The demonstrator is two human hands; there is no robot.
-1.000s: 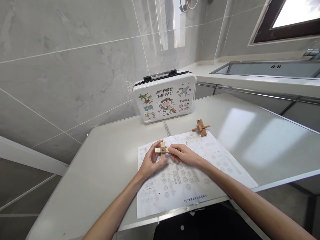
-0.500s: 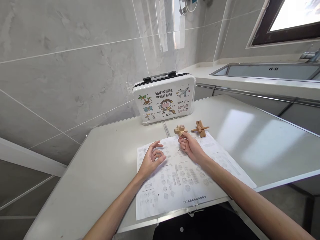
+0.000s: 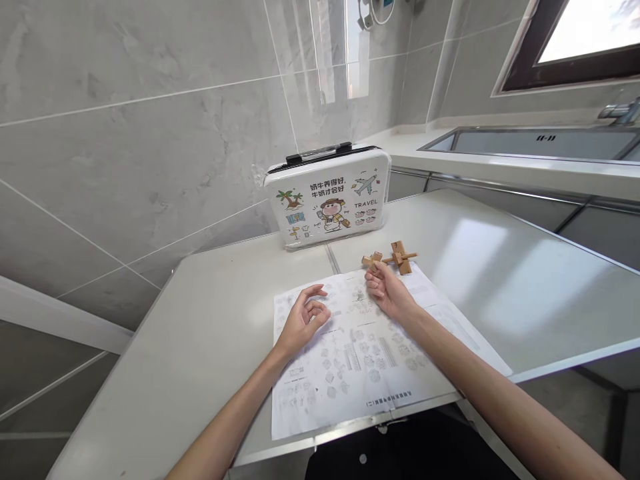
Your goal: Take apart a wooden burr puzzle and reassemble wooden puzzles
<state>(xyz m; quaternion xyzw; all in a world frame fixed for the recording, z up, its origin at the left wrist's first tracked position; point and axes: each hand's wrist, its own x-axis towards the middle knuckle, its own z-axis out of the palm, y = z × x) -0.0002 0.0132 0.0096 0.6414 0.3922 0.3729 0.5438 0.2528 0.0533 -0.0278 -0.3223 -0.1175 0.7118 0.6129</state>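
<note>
My right hand (image 3: 384, 285) has its fingers curled, with thumb and forefinger at the near side of a small light wooden burr puzzle (image 3: 371, 259), and appears to pinch it. The fingers hide part of that puzzle. Just to its right stands a darker wooden interlocking puzzle (image 3: 401, 258), made of crossed flat pieces; whether the two touch I cannot tell. My left hand (image 3: 305, 317) rests over the left part of a printed paper sheet (image 3: 345, 400), fingers loosely bent and apart, holding nothing.
A white case (image 3: 327, 200) with cartoon prints, wrapped in clear plastic, stands upright at the back of the pale table (image 3: 225, 293) near the tiled wall (image 3: 150, 133). At the right back are a sink (image 3: 500, 143) and a faucet (image 3: 620, 112).
My right hand and the lighter burr puzzle have shifted a little to the right, closer to the darker puzzle. My left hand has stayed almost where it was.
</note>
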